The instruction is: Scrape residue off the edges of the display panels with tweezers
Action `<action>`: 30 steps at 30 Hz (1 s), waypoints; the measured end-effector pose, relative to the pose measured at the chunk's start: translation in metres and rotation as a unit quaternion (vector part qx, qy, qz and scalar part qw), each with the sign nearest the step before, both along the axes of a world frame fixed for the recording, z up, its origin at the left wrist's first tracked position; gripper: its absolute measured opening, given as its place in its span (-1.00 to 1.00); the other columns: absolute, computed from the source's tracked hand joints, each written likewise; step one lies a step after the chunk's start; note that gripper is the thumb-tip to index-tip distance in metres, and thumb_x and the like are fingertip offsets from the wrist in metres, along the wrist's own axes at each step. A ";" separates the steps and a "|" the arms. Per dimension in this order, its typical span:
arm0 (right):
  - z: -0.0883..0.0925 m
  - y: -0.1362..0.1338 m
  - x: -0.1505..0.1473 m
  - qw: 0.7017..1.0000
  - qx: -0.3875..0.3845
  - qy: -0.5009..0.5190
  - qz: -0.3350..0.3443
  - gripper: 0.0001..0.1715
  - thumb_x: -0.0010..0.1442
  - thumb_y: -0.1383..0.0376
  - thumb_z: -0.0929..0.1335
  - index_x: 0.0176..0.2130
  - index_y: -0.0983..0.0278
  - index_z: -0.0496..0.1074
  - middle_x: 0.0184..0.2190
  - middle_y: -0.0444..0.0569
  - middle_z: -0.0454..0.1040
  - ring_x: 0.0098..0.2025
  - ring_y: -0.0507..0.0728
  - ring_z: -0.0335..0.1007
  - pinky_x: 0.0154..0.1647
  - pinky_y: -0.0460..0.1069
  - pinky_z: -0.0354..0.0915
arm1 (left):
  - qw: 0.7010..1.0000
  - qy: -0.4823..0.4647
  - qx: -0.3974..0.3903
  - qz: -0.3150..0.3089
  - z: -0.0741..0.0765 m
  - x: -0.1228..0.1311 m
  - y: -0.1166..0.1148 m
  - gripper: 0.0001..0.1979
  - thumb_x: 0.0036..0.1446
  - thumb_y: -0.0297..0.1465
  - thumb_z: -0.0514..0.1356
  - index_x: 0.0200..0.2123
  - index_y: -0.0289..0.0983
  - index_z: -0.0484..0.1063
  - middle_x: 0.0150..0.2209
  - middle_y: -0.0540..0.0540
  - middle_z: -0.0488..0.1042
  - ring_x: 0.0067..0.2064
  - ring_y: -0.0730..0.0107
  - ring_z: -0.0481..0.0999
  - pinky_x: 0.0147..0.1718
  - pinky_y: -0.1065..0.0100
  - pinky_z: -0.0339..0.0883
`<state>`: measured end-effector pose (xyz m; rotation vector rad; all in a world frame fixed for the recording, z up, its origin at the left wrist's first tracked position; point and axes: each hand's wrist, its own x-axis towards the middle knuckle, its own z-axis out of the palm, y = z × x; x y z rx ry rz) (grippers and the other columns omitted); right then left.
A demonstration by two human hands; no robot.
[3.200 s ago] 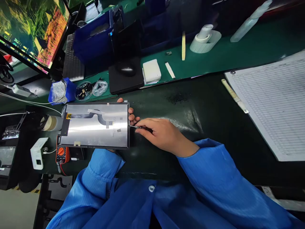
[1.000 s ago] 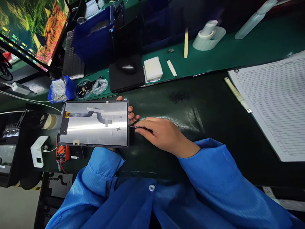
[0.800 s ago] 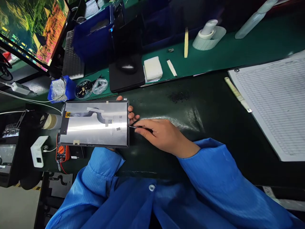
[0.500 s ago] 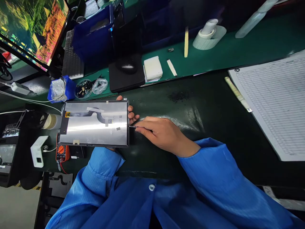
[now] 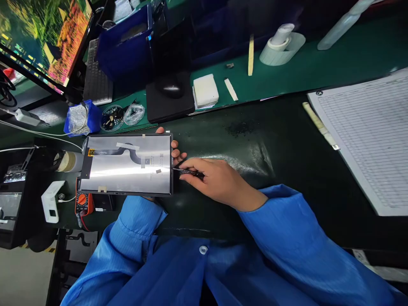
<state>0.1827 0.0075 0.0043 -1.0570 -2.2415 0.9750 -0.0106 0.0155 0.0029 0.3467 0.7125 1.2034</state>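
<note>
Left hand [image 5: 174,152]: fingers curled round the edge of the screen panel [image 5: 127,170], holding it
Right hand [image 5: 221,182]: pinching tweezers [image 5: 188,171], tips right at the panel edge

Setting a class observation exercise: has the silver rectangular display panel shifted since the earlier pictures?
No, the silver display panel keeps its place beside the orange handheld multimeter.

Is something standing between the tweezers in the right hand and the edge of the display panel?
Nothing visible does: the tweezers in the right hand reach the display panel edge; left-hand fingers lie beside them.
</note>
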 end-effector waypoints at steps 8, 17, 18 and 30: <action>-0.004 0.000 0.001 0.999 0.034 0.002 0.007 -0.72 0.37 0.25 0.28 -0.11 0.20 0.57 -0.24 -0.04 0.63 -0.22 0.14 0.54 -0.24 0.00 0.34 | 1.000 -0.010 -0.016 -0.002 0.005 0.000 0.000 -0.44 0.29 0.05 -0.16 0.19 -0.07 0.25 -0.25 -0.12 0.39 -0.34 0.34 0.46 0.01 0.00 0.37; -0.001 0.000 0.001 1.000 0.009 -0.008 -0.008 -0.87 0.29 0.24 0.37 -0.25 0.22 0.52 -0.38 -0.12 0.59 -0.34 0.09 0.51 -0.35 -0.04 0.26 | 1.000 -0.003 -0.013 0.010 0.005 0.003 -0.001 -0.44 0.27 0.04 -0.12 0.23 -0.02 0.22 -0.24 -0.10 0.39 -0.35 0.37 0.43 0.08 -0.03 0.31; -0.001 0.000 0.000 1.000 0.018 -0.008 -0.002 -0.84 0.31 0.24 0.34 -0.26 0.23 0.52 -0.36 -0.10 0.60 -0.32 0.10 0.51 -0.33 -0.04 0.27 | 1.000 -0.002 -0.014 0.010 0.004 0.003 -0.001 -0.44 0.28 0.03 -0.12 0.24 -0.02 0.21 -0.24 -0.09 0.39 -0.35 0.38 0.43 0.08 -0.01 0.31; -0.003 0.001 0.002 0.999 0.033 -0.005 0.012 -0.74 0.36 0.25 0.29 -0.13 0.23 0.56 -0.25 -0.04 0.62 -0.24 0.13 0.52 -0.27 -0.01 0.31 | 1.000 0.000 -0.023 0.005 0.008 0.004 0.000 -0.43 0.30 0.02 -0.19 0.29 -0.02 0.11 -0.27 -0.09 0.37 -0.38 0.38 0.43 -0.02 0.08 0.38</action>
